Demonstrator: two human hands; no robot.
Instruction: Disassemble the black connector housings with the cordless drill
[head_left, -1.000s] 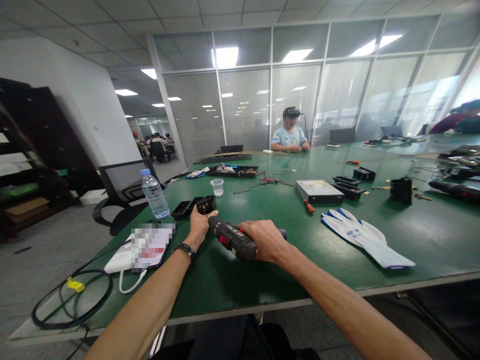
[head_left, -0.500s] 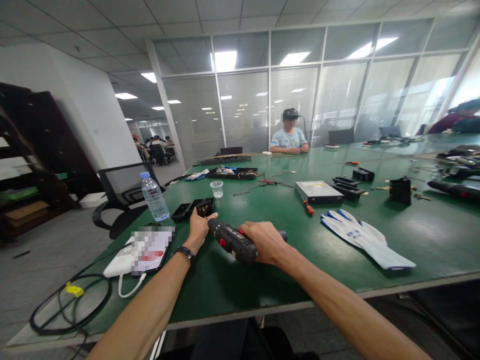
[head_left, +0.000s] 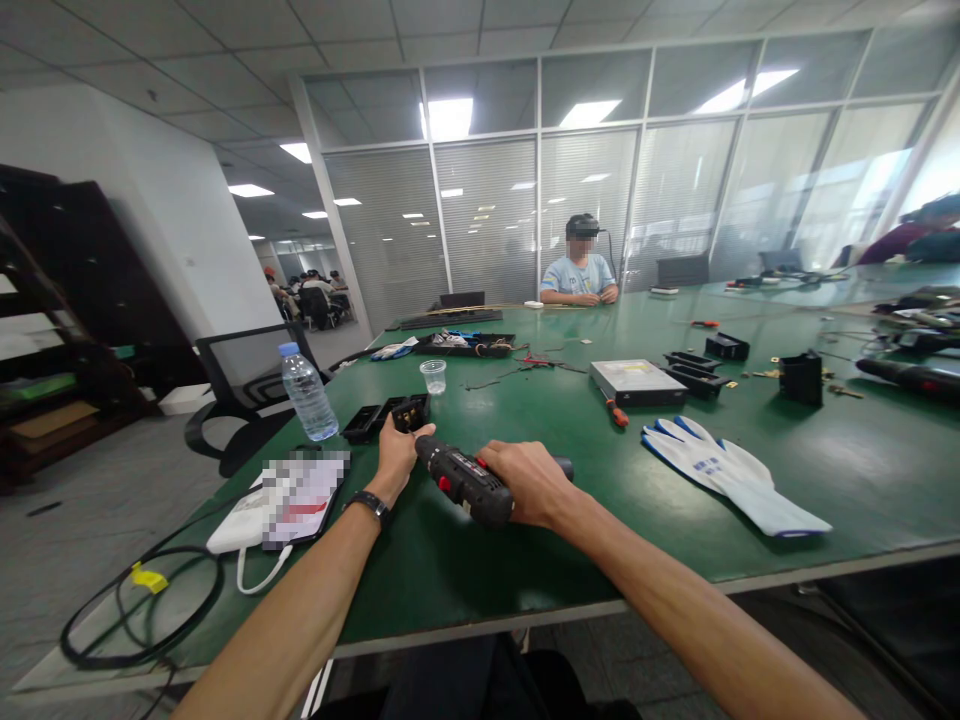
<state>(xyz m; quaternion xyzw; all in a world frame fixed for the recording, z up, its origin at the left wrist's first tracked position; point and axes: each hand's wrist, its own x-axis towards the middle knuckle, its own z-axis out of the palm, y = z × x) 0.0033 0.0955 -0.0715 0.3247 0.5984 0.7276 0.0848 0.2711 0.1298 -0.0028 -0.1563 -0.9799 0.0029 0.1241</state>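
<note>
Grips a power drill [head_left: 466, 485] in the right hand [head_left: 529, 478], closed firmly over the handle with fingers mostly hidden beneath. Pinches a small black plastic part [head_left: 409, 416] with brass-coloured pieces inside in the left hand [head_left: 394, 458], over the bench [head_left: 450, 570], nearer its left edge than its right. Points the drill's nose at that part, just beside the left thumb; cannot tell touching from apart there, with the tip too small to make out. Cannot read the pale lettering on the drill, nor the blue print on the white glove [head_left: 720, 470], lying near the bench's near edge, to the right. Meets blurred squares over the phone [head_left: 300, 505] and the power bank [head_left: 234, 522], both by the bench's left edge, near a water bottle [head_left: 309, 400]. Finds black boxes [head_left: 364, 423] partly hidden behind the left hand and hard to tell apart. Sees, toward the bench's far edge, a metal box [head_left: 634, 383] with an orange-handled screwdriver [head_left: 617, 414] just beside, and, on the right, dark tools [head_left: 911, 380] cut off by the frame.
</note>
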